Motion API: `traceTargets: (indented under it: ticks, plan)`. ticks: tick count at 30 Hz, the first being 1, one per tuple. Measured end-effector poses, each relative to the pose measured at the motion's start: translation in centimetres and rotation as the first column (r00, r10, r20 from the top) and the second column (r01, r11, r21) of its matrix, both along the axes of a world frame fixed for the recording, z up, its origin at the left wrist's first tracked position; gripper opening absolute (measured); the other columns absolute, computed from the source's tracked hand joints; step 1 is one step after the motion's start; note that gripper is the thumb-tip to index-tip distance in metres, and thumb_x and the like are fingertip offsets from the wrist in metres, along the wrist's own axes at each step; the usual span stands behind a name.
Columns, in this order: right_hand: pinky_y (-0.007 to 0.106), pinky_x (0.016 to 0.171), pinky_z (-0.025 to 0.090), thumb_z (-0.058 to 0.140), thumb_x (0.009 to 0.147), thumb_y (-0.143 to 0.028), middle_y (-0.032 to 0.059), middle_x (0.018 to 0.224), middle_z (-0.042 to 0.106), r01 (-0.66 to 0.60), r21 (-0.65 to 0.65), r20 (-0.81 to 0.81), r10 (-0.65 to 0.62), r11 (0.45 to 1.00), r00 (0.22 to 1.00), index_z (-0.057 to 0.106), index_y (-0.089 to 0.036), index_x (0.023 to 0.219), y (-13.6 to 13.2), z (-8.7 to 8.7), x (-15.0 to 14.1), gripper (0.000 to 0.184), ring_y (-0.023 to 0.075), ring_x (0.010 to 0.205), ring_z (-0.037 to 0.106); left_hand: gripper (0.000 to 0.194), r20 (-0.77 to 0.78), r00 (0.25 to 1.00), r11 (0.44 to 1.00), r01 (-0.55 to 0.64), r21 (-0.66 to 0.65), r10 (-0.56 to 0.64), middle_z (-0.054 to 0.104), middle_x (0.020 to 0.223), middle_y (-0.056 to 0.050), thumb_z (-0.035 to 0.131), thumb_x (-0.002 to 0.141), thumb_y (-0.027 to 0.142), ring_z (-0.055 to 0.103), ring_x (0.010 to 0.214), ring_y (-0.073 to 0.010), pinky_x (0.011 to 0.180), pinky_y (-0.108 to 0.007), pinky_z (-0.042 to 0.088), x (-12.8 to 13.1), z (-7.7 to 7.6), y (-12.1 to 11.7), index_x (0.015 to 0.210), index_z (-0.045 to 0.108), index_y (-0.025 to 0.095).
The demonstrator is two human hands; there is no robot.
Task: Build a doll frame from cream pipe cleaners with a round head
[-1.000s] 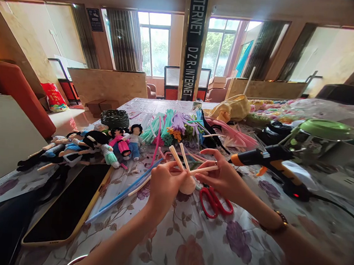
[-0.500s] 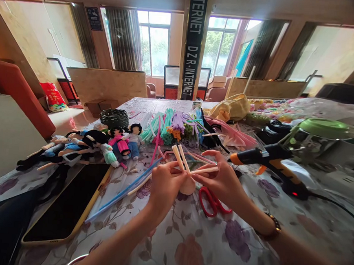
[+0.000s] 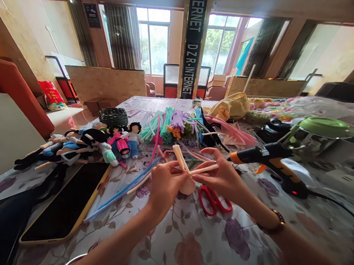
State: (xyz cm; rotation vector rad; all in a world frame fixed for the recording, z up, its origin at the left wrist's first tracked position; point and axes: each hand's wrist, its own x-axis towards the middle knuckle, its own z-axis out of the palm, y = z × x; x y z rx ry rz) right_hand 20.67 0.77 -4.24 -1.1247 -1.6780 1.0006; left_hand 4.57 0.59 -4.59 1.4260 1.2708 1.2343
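Note:
Between my two hands is a cream pipe-cleaner figure: a round fuzzy ball (image 3: 188, 186) at the bottom, with pale pipe cleaners (image 3: 179, 156) sticking up and to the right from it. My left hand (image 3: 165, 184) is closed, pinching the figure near where the stems meet. The fingertips of my right hand (image 3: 227, 178) pinch the right-pointing stems close to the same joint. Red-handled scissors (image 3: 210, 202) lie just below my right hand, their blades mostly hidden. Blue pipe cleaners (image 3: 120, 193) lie to the left of my left hand.
Finished dolls (image 3: 121, 140) and a phone (image 3: 67, 201) lie on the left. Bundles of coloured pipe cleaners (image 3: 177, 124) stand behind my hands. A glue gun (image 3: 273, 160) with a lit red light rests at right, its nozzle towards my right hand. A dark wire basket (image 3: 113, 116) stands behind the dolls.
The upright pipe cleaners, spread apart before, now stand close together. Both hands keep their grip in nearly the same place, and the view has shifted slightly.

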Motion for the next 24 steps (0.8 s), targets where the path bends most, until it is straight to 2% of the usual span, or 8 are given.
traceTargets:
  ticks: [3,6,10,14,17,20,24]
  plan:
    - [0.031,0.064,0.054,0.071,0.069,-0.041,0.0038,0.085,0.069,0.011,0.006,-0.021,-0.011,1.0,1.0,0.037,-0.023,0.114,0.0,0.3,0.1,0.059,0.0202,0.075,0.068,0.016,-0.027,1.0,1.0,0.012,0.025,-0.011,0.074,0.076,-0.007,0.064,0.064,0.02,0.07,0.077,-0.0246,0.059,-0.023,0.05,0.1,0.0,-0.2,0.078,0.071,0.014]
    - [0.035,0.076,0.053,0.066,0.075,-0.04,0.0046,0.091,0.069,0.05,0.101,-0.046,-0.046,0.994,0.998,0.037,-0.023,0.112,-0.1,0.5,0.0,0.05,0.0191,0.082,0.067,0.015,-0.084,0.996,0.998,0.013,0.059,-0.008,0.074,0.073,-0.005,0.063,0.066,0.019,0.069,0.073,-0.0228,0.057,-0.023,0.049,0.3,0.1,-0.6,0.077,0.071,0.016]
    - [0.041,0.084,0.05,0.07,0.072,-0.039,0.0029,0.089,0.069,0.067,0.247,-0.017,-0.065,0.967,0.998,0.038,-0.025,0.111,-0.2,0.3,-0.3,0.052,0.0196,0.083,0.065,0.012,-0.185,0.983,0.992,0.007,0.128,0.017,0.071,0.065,-0.001,0.061,0.066,0.015,0.065,0.061,-0.0172,0.051,-0.02,0.043,0.6,0.5,-1.1,0.07,0.071,0.018]
    - [0.042,0.085,0.048,0.07,0.073,-0.038,0.0015,0.085,0.067,0.062,0.313,0.013,-0.069,0.948,0.997,0.037,-0.026,0.114,-0.3,0.2,-0.3,0.054,0.021,0.085,0.065,0.014,-0.208,0.978,0.986,0.029,0.162,0.005,0.069,0.06,0.002,0.058,0.068,0.013,0.062,0.057,-0.0141,0.049,-0.018,0.039,0.9,0.8,-1.5,0.067,0.071,0.018]
    - [0.04,0.085,0.048,0.068,0.075,-0.037,0.0021,0.088,0.066,0.009,0.293,0.001,-0.01,0.956,1.0,0.035,-0.027,0.116,-0.3,0.5,-0.1,0.054,0.0207,0.087,0.064,0.014,-0.195,0.981,0.988,0.037,0.15,-0.007,0.069,0.059,0.002,0.058,0.068,0.011,0.062,0.057,-0.0135,0.047,-0.017,0.04,1.0,0.8,-1.6,0.069,0.071,0.017]
    - [0.036,0.085,0.047,0.063,0.08,-0.036,0.0023,0.091,0.063,-0.086,0.193,-0.045,0.096,0.977,0.994,0.033,-0.026,0.118,-0.4,1.1,0.2,0.05,0.0181,0.089,0.062,0.017,-0.165,0.986,0.989,0.06,0.132,-0.038,0.071,0.064,0.002,0.057,0.069,0.01,0.065,0.061,-0.0145,0.048,-0.016,0.042,1.0,0.8,-1.6,0.075,0.072,0.017]
    - [0.032,0.08,0.045,0.056,0.085,-0.035,0.0013,0.09,0.058,-0.178,0.092,-0.093,0.186,0.98,0.978,0.032,-0.026,0.12,-0.6,1.6,0.4,0.044,0.0149,0.084,0.058,0.017,-0.185,0.982,0.989,0.071,0.131,-0.046,0.071,0.066,0.001,0.058,0.07,0.01,0.067,0.066,-0.0162,0.051,-0.017,0.044,1.0,0.9,-1.5,0.077,0.072,0.017]
